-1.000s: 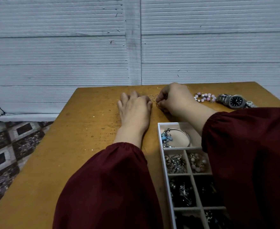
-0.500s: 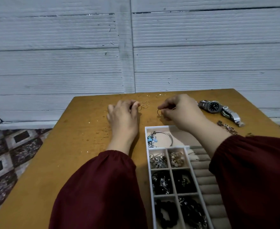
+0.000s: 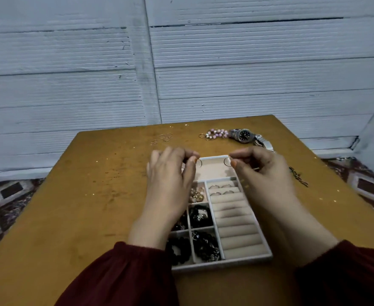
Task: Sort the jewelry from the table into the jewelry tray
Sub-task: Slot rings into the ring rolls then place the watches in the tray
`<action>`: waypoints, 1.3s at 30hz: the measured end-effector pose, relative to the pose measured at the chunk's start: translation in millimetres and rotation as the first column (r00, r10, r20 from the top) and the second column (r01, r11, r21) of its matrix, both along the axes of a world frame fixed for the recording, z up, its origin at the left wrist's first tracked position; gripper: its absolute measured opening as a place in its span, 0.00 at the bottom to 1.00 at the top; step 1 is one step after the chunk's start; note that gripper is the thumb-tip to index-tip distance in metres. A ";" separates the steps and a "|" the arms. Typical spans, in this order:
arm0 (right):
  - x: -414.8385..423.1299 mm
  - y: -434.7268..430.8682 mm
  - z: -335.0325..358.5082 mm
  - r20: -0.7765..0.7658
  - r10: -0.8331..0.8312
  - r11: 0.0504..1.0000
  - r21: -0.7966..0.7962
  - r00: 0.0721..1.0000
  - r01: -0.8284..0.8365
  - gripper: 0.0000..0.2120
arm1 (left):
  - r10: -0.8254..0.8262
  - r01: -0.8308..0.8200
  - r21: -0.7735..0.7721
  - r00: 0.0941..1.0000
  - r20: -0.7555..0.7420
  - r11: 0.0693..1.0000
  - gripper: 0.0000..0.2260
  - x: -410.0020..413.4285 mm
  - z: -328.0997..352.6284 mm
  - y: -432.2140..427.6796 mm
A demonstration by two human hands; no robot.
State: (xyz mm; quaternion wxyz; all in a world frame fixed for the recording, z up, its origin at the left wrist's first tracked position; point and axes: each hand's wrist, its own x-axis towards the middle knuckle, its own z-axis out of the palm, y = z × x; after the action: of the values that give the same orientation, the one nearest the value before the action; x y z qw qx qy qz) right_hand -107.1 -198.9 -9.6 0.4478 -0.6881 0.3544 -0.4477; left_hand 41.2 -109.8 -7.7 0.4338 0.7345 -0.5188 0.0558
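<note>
A wall (image 3: 248, 74) of white panels with fine horizontal ribs fills the upper half of the view. Below it stands a table (image 3: 82, 206) with a flat ochre top, matte and flecked with small pale specks. Patterned floor tiles (image 3: 5, 199) show on either side of it. Two dark red fabric sleeves (image 3: 119, 277), gathered at the cuffs, come in from the bottom edge.

The jewelry tray (image 3: 221, 265) lies on the table between the forearms. It is a pale rectangular box with thin white dividers and a soft beige lining. Its right side is a column of padded ring rolls (image 3: 237, 221), with a few silver rings (image 3: 220, 187) tucked into the far rolls. Its left compartments hold black beaded pieces (image 3: 201, 217) and a small heap of gold and pearl pieces (image 3: 196, 195). The wide far compartment shows bare lining.

Both hands are above the tray's far end. The left hand (image 3: 168, 184), fingers curled, pinches a thin wire hoop (image 3: 200, 163) between thumb and fingertip. The right hand (image 3: 263, 173) pinches a second wire hoop (image 3: 227, 161) the same way. The two hoops are apart, facing each other over the far compartment.

Unsorted jewelry lies on the table beyond the tray. There is a steel wristwatch (image 3: 244, 135) with a dark round dial and a link band. Just beside it is a bracelet of pink and white beads (image 3: 217, 133), with one small ring (image 3: 201, 135) at its left end. Further left is a loose cluster of thin rings (image 3: 163, 138). A dark chain (image 3: 298, 176) lies to the right of the right hand.
</note>
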 end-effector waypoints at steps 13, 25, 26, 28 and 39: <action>-27.7 14.8 -34.7 -0.036 0.011 0.996 -0.092 0.999 -0.014 0.06 | -0.013 -0.005 0.091 0.981 0.194 0.996 0.02 -36.4 -15.2 7.4; -26.1 10.1 -39.1 -0.025 0.010 0.981 -0.195 1.000 -0.014 0.04 | -0.089 0.014 0.246 0.951 0.295 0.969 0.04 -40.4 -18.3 11.1; -25.9 9.8 -39.5 -0.026 0.010 0.980 -0.200 1.000 -0.015 0.04 | -0.098 0.019 0.257 0.950 0.297 0.966 0.04 -40.9 -17.2 11.5; -26.0 9.4 -40.2 -0.031 0.006 0.977 -0.211 1.000 -0.012 0.04 | -0.112 0.030 0.267 0.948 0.299 0.963 0.04 -41.4 -16.4 12.0; -25.7 7.8 -42.3 -0.032 0.009 0.976 -0.215 0.999 -0.015 0.04 | -0.127 0.033 0.289 0.942 0.311 0.957 0.03 -42.6 -12.6 14.1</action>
State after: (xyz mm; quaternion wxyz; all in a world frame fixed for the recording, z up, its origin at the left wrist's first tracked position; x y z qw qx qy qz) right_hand -132.8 -191.1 -51.8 0.3679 -0.7414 0.3065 -0.4701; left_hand -1.4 -95.7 -20.3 0.2355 0.7471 -0.6157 0.0848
